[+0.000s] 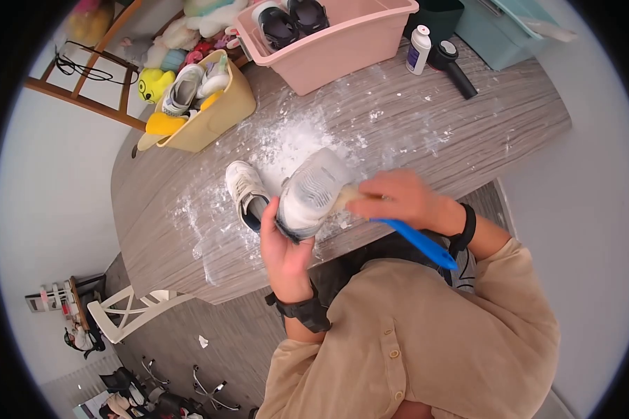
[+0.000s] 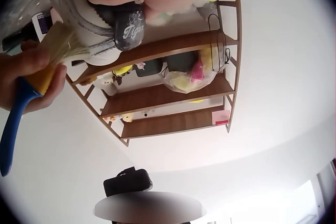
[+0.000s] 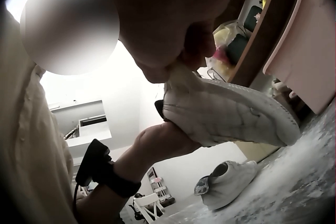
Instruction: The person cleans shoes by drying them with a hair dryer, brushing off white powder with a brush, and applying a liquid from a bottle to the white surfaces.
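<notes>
A white sneaker is tipped with its patterned sole toward the head camera, its heel in my left hand. My right hand pinches a paintbrush by its yellow lower part; the blue handle slants down past the palm. In the left wrist view the pale bristles meet the side of the sneaker near its heel, below a dark heel tab with lettering. The other white sneaker stands upright on the table, just left of the held one.
White powder covers the middle of the wooden table. Behind are a yellow bin holding shoes, a pink bin with dark shoes, a white bottle, a black-handled brush and a teal bin.
</notes>
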A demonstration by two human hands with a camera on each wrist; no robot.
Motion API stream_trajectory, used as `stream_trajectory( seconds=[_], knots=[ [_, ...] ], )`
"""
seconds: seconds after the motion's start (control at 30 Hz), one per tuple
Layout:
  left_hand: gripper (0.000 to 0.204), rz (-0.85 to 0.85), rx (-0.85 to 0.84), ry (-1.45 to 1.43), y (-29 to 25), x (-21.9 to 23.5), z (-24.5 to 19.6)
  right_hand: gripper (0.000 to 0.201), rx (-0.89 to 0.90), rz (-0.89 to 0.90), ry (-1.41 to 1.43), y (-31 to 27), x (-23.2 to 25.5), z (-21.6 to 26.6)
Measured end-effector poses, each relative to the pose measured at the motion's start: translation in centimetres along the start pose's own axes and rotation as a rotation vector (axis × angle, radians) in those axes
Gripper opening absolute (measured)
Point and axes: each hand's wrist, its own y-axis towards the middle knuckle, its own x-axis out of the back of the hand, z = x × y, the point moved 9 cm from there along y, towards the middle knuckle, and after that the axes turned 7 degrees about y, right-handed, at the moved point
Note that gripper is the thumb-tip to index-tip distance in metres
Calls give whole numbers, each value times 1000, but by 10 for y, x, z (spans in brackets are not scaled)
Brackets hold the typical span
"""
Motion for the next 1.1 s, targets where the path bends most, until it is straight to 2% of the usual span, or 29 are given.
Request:
stream_trajectory(
  seconds=[0.13,0.23,0.3,0.33,0.4,0.43,0.53,0.63,0.73,0.9,1.1],
  knots=[
    [33,42,-77,116,-11,-11,-11,28,-170,-20,-24,-24,-1,-33],
    [23,-8,-211,464,-7,-15,-15,24,-302,-160,111,-39,27,-43],
    [17,-79,-332,704,0,-19,-18,22,-497,-231,19,-54,44,-57],
    [18,-84,-390,1039,4,-29,-18,20,-594,-264,-28,-64,54,-63],
    [22,-104,-499,1707,17,-51,-11,22,-649,-367,-75,-80,74,-69],
    [29,-64,-674,1891,18,-68,-6,22,-674,-419,-96,-88,84,-72],
    [28,-5,-701,2284,49,-81,8,22,-681,-512,-193,-108,105,-73],
    [24,46,-631,2457,79,-80,27,20,-920,-582,-102,-154,110,-96],
    [19,55,-515,2465,109,-74,49,19,-1066,-606,111,-162,100,-98],
    [20,147,-491,2613,121,-79,72,21,-975,-621,56,-157,93,-91],
    [18,204,-677,2597,119,-65,76,23,-1025,-649,167,-155,85,-95]
  ],
)
